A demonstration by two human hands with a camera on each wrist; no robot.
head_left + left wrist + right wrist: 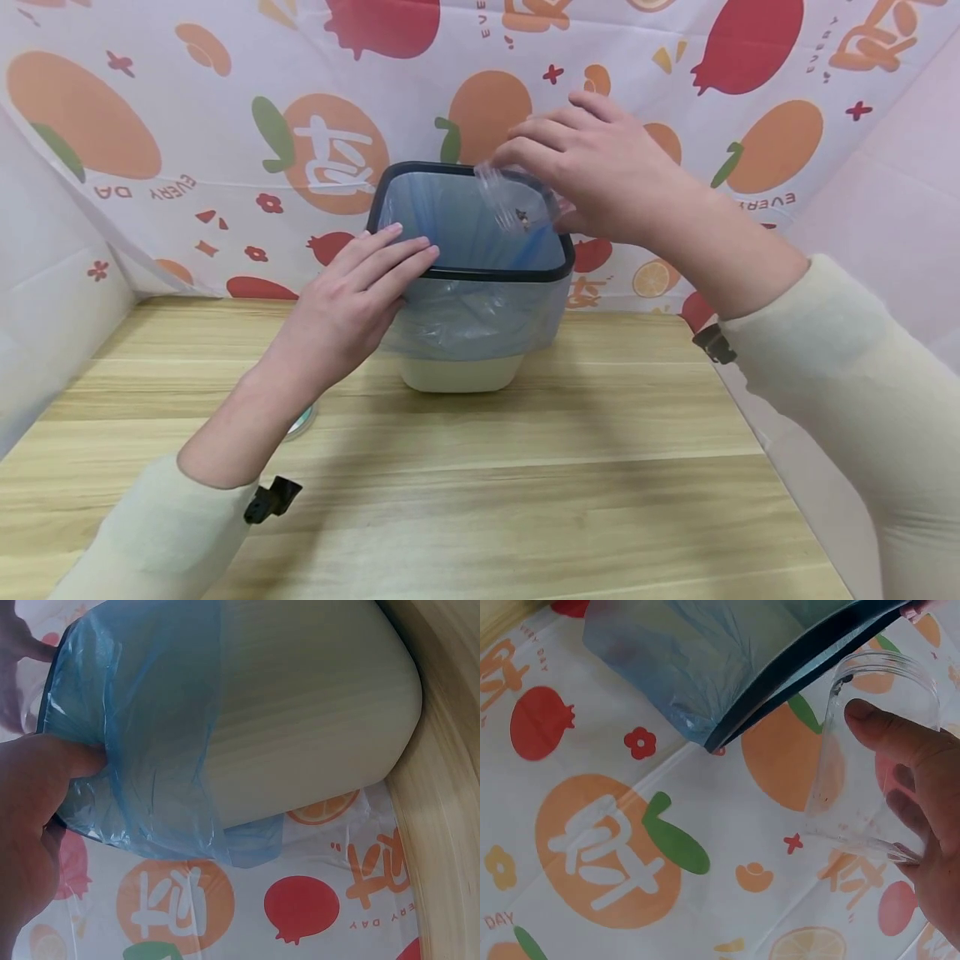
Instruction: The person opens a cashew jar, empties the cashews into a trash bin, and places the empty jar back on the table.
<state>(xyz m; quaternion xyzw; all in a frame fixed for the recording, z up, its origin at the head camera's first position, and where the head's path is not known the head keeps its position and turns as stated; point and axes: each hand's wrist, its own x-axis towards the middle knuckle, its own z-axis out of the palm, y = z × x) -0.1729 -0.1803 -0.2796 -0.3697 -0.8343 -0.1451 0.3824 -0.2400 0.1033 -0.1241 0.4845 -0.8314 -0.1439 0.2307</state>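
Bin (463, 373) w/ blue bag (472, 321) stands on worktop (480, 500), centre rear. Left hand (358, 304), fingers straight, rests on bin's near rim. Right hand (592, 171) holds clear cup (510, 204), tilted over bin opening.

You face a light wooden tabletop (480, 500) backed at the far side by a white cloth backdrop (247, 100) printed with oranges and pomegranates, plain pale panels left and right.

A light wooden table (525, 500) carries a cream wastebasket (461, 371) lined with a blue bag (480, 321)
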